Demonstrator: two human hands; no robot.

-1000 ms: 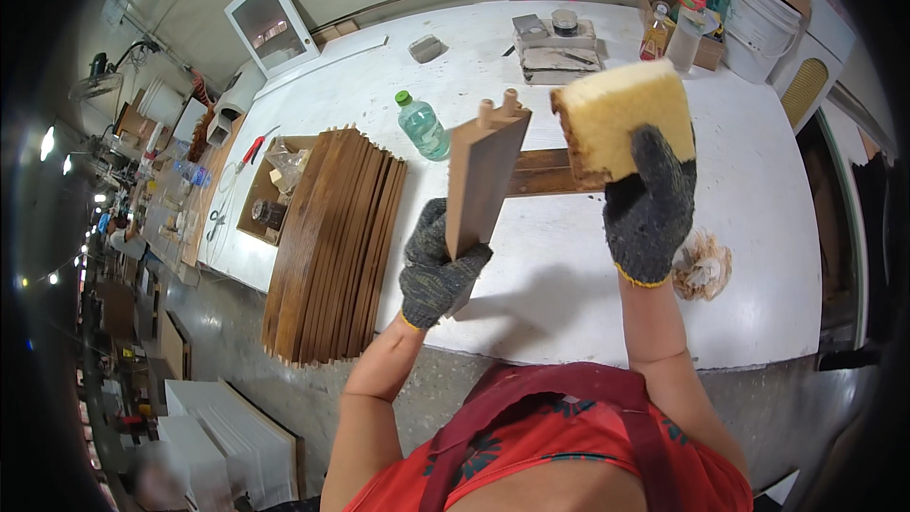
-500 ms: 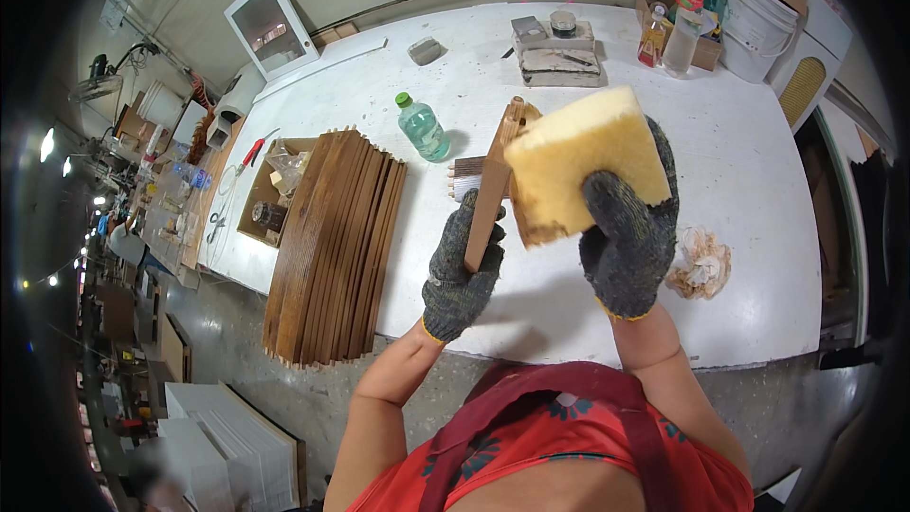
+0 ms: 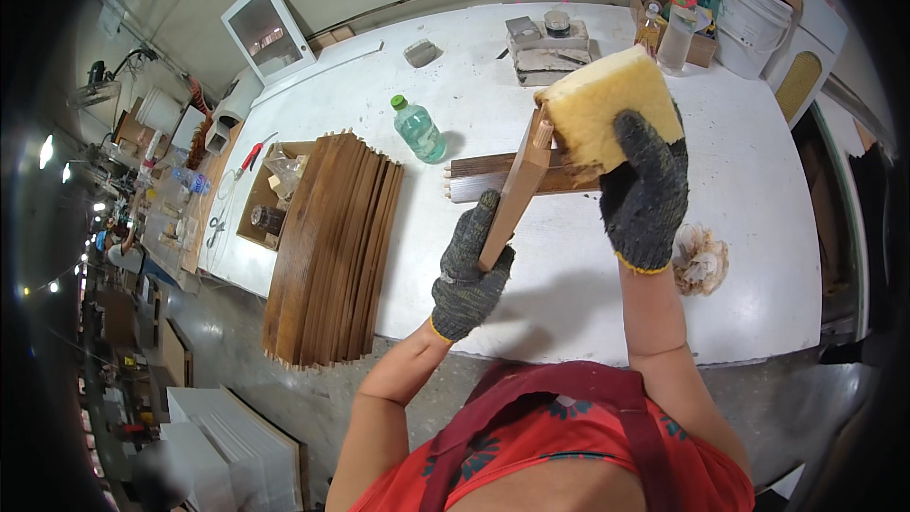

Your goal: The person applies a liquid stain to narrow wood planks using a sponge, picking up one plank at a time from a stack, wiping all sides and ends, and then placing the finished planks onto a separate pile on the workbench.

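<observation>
My left hand, in a dark knitted glove, is closed round the near end of a brown wooden slat. The slat tilts up and away from me, with dowel pegs at its far end. A thick yellow sponge, stained brown along its lower edge, is gripped in my gloved right hand, thumb across its face. It touches or nearly touches the slat's far end. Beyond the slat, dark-stained pegged boards lie side by side on the white table, partly hidden by slat and sponge.
At left stands a stack of brown boards beside an open cardboard box. A green-capped bottle is farther back. Right of my right hand lies a crumpled stained cloth. Bottles and a white bucket occupy the far right corner.
My right hand and the sponge have moved right and away, toward the slat's far end. The slat has shifted slightly right and turned, uncovering more of the boards behind it.
</observation>
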